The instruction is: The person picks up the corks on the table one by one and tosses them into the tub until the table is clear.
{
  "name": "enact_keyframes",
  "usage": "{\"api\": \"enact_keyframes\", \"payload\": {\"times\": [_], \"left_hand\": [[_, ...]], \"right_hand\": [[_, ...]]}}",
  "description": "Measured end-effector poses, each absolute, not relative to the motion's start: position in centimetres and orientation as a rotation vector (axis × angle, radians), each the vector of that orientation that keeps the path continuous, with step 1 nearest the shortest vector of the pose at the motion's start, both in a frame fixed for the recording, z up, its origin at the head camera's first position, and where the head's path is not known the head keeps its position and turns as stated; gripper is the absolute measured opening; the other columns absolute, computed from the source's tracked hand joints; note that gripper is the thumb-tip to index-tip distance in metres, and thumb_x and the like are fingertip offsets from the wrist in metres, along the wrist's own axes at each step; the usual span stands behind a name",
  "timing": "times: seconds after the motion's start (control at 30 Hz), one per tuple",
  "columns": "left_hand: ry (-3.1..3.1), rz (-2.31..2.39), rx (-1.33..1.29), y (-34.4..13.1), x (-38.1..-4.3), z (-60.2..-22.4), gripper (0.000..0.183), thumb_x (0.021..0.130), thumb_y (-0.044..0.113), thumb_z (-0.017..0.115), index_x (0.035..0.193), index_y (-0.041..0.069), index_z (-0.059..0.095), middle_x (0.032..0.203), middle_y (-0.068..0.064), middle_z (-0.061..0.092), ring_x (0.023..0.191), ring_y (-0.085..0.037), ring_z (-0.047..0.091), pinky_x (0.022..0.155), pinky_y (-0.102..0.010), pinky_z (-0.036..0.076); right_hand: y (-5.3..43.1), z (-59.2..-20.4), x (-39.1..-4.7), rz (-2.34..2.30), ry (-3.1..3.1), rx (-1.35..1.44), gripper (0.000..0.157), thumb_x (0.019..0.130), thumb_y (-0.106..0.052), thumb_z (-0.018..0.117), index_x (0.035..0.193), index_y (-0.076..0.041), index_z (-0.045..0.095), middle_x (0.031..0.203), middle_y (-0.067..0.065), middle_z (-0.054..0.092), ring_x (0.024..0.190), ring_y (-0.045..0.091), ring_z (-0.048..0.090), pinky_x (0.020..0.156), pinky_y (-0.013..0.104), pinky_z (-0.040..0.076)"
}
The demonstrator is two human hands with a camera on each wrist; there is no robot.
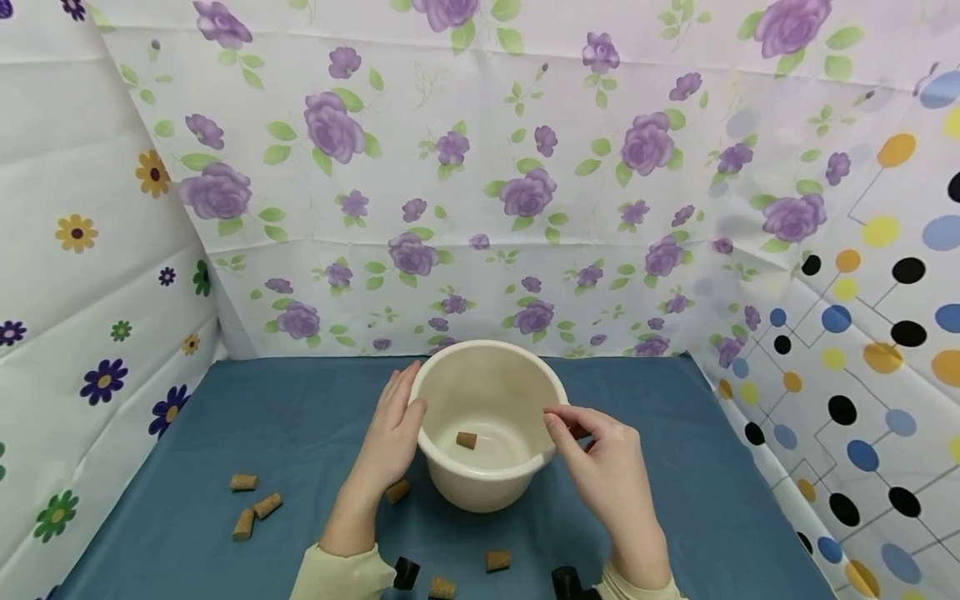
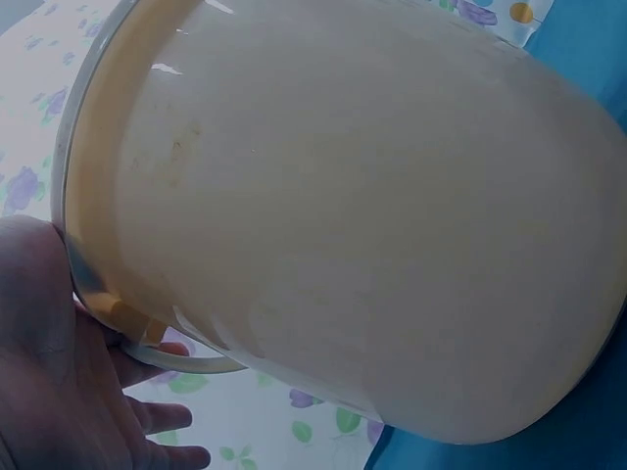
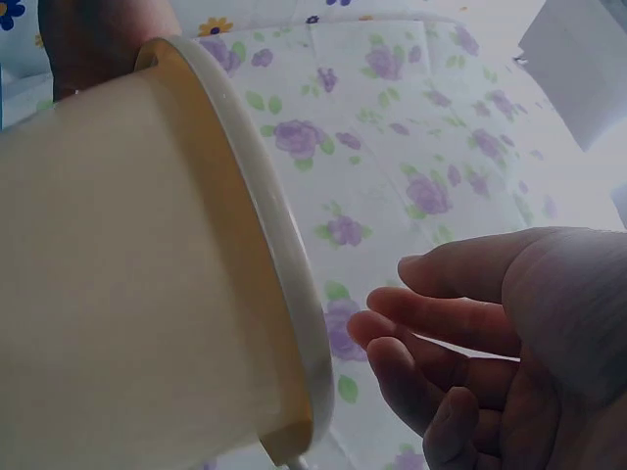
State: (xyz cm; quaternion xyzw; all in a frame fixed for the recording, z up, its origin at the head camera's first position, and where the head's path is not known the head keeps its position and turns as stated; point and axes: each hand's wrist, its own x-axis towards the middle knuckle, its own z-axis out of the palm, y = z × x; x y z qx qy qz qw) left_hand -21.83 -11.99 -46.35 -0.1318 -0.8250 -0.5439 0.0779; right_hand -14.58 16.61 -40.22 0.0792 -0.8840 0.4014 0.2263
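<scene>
Blue cloth point(image 1: 322, 417) — bears cream bucket point(image 1: 483, 492), one cork point(image 1: 467, 439) inside; left hand point(image 1: 393, 429), fingers straight, touches bucket — right hand point(image 1: 606, 462), loosely curled, holds nothing, just beside.

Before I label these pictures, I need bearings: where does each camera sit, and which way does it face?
Head: on the head, facing forward and down at the bucket and corks; left hand, right hand and sleeves show.
Left wrist: worn there, facing the bucket's outside; left hand shows.
Right wrist: worn there, facing bucket and flowered cloth; right hand shows, left partly.
Both wrist views share the bucket.
</scene>
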Motion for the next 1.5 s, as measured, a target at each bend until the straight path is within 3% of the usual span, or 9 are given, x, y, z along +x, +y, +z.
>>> {"api": "enact_keyframes", "payload": {"times": [0.7,0.97,1.5], "left_hand": [[-2.473,-1.627,-0.388,-12.0,-21.7,-46.4,0.059,0.115,0.024,0.04,0.17,0.007,0.03,0.175,-0.012,0.027,0.164,-0.034,0.004,0.127,-0.068,0.006],[-2.471,-1.626,-0.386,-11.9,-21.8,-46.3,0.058,0.114,0.024,0.041,0.169,0.007,0.03,0.174,-0.012,0.028,0.164,-0.034,0.005,0.127,-0.067,0.006],[-2.463,-1.621,-0.396,-12.0,-21.8,-46.4,0.059,0.114,0.023,0.041,0.169,0.007,0.03,0.174,-0.012,0.027,0.164,-0.034,0.005,0.127,-0.068,0.005]], "right_hand": [[21.6,-40.8,-12.8,0.875,-2.613,0.003,0.023,0.106,-0.038,0.07,0.118,-0.024,0.083,0.097,-0.006,0.075,0.083,0.01,0.064,0.061,0.027,0.052],[23.3,-42.0,-12.1,0.854,-2.695,-0.118,0.029,0.106,-0.045,0.067,0.12,-0.025,0.083,0.1,-0.006,0.076,0.088,0.011,0.067,0.07,0.031,0.056],[26.3,-44.6,-11.3,0.845,-2.907,-0.239,0.036,0.104,-0.045,0.07,0.125,-0.017,0.081,0.108,-0.001,0.079,0.085,0.011,0.07,0.072,0.04,0.06]]}}
